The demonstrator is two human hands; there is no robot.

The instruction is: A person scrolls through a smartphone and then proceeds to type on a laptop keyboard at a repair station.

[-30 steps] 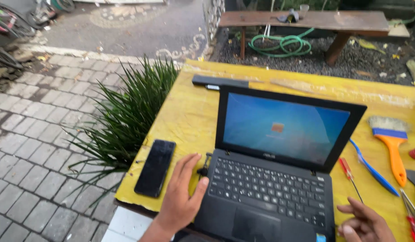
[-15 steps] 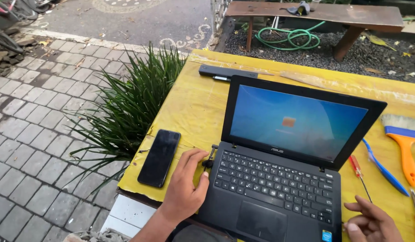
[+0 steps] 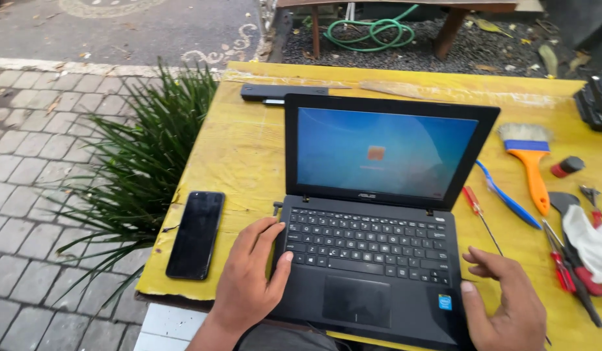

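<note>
You are bracing the laptop with both hands open: left hand gripping nothing, right hand likewise. Sliding it right risks knocking the screwdriver off the table.

We see a black phone left of our yellow tabletop, orange-handled brush at its right, green hose beyond, spiky plant beside it
</note>
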